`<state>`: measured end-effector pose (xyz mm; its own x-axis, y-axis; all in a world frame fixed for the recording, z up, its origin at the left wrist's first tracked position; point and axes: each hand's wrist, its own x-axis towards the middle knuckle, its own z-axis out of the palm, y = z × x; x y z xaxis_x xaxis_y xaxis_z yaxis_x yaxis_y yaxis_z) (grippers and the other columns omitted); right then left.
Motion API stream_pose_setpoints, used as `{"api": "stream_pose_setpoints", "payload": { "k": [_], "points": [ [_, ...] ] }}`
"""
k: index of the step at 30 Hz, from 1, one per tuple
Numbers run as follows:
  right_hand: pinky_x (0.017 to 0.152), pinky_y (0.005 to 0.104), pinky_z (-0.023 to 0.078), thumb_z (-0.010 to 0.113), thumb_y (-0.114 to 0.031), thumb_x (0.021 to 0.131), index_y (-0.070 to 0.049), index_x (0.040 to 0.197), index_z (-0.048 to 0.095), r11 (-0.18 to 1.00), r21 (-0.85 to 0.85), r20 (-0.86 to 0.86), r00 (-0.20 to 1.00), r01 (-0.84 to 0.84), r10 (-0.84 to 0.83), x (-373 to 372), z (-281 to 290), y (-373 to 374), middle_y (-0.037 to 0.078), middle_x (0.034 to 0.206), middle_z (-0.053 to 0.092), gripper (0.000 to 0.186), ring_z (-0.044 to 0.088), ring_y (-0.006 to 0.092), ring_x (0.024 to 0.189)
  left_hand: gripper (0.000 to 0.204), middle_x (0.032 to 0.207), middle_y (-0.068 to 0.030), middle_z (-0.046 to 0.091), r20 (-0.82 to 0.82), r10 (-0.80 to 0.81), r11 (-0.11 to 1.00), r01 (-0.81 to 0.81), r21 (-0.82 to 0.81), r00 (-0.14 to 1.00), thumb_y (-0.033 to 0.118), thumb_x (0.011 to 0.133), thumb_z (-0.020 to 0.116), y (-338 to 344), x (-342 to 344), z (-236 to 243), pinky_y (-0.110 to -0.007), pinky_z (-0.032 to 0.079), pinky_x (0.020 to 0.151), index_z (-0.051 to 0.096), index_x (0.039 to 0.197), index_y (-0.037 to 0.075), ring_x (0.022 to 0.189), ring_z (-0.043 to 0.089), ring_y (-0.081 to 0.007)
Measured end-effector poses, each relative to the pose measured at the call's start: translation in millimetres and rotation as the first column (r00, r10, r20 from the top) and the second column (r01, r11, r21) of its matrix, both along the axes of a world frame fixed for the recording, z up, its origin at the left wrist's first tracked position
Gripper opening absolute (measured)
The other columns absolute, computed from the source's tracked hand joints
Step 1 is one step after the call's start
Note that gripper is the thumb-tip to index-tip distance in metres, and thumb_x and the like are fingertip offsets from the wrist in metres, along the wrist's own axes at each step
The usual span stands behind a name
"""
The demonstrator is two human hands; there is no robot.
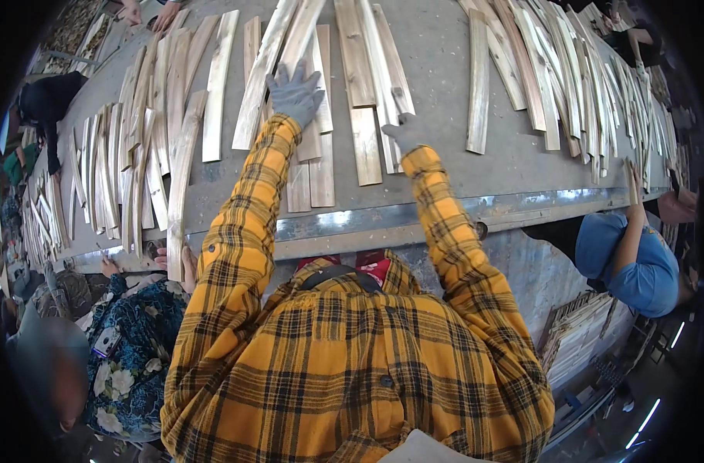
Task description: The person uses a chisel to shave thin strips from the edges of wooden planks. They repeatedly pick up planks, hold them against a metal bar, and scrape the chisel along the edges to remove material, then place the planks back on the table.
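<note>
From my remote post I look down through the head camera at a person in a mustard-yellow and black plaid shirt (344,347), both arms reaching over a long table with a flat grey top (441,147) and a shiny metal front edge (336,219). Both hands wear grey fabric gloves.

The left hand (296,94) lies palm down, fingers fanned apart and released, over a group of flat, narrow, pale wooden strips. One long cream-coloured strip (302,35) runs away from its fingertips toward the far side; shorter light-brown strips (321,179) show nearer the person, below the wrist.

The right hand (406,133) is just beside a second group, its fingers pointing left. I cannot tell whether they grasp a strip or only touch one. In that group, a reddish-brown wooden strip with dark knots (356,54) overlaps a paler knotted strip (366,147), and a slim whitish strip (379,65) lies to their right.

Farther right I see a lone tan strip (478,85), then a dense row of strips (556,77) fanning along the table. Another crowded row (136,135) covers the left part.

At lower left, a co-worker in a dark teal floral top (136,355) has hands at the near end of a long upright-looking strip (185,170). At right, a co-worker in a blue shirt (638,266) reaches to the table's edge.
</note>
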<state>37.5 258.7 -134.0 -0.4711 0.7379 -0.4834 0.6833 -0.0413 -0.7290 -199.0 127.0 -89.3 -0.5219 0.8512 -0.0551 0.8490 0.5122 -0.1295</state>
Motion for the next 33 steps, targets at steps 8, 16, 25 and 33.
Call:
{"api": "stream_pose_setpoints", "payload": {
  "k": [8,16,25,33],
  "points": [
    [0.037,0.0156,0.031,0.057,-0.029,0.096,0.002,0.130,0.049,0.527,-0.837,-0.408,0.810,-0.148,-0.421,71,26,-28,0.001,0.078,0.059,0.046,0.032,0.0001,0.041,0.034,0.120,-0.0129,0.061,0.907,-0.095,0.789,-0.525,0.319,0.409,0.033,0.093,0.057,-38,82,-6,-0.036,0.046,0.095,0.060,0.115,0.008,0.113,0.057,-0.0261],
    [0.038,0.0151,0.028,0.053,-0.036,0.097,-0.002,0.123,0.058,0.617,-0.776,-0.460,0.788,-0.133,-0.409,82,45,-94,0.001,0.078,0.062,0.043,0.033,0.0010,0.044,0.038,0.116,-0.0160,0.061,0.551,-0.401,0.784,-0.586,-0.207,-0.732,0.024,0.100,0.049,-6,141,-28,-0.039,0.047,0.096,0.050,0.127,-0.002,0.105,0.060,-0.0244],
    [0.073,0.0271,0.053,0.065,-0.013,0.090,0.004,0.110,0.062,0.879,-0.467,-0.394,0.866,0.100,-0.308,84,5,-96,0.007,0.089,0.066,0.027,0.065,0.0161,0.083,0.043,0.118,-0.0119,0.060,0.612,-0.411,0.694,-0.667,-0.271,-0.676,0.004,0.091,0.058,-21,154,-38,-0.034,0.052,0.092,0.047,0.132,0.004,0.105,0.061,-0.0226],
    [0.042,0.0201,0.032,0.067,-0.016,0.090,-0.002,0.106,0.060,0.546,-0.828,-0.476,0.674,-0.127,-0.565,128,9,-60,-0.002,0.073,0.058,0.023,0.043,0.0045,0.047,0.036,0.089,-0.0052,0.066,0.955,-0.286,0.756,-0.631,0.176,-0.076,0.023,0.086,0.067,4,136,-16,-0.028,0.052,0.067,0.060,0.116,0.005,0.076,0.063,-0.0139]
  ]
}}
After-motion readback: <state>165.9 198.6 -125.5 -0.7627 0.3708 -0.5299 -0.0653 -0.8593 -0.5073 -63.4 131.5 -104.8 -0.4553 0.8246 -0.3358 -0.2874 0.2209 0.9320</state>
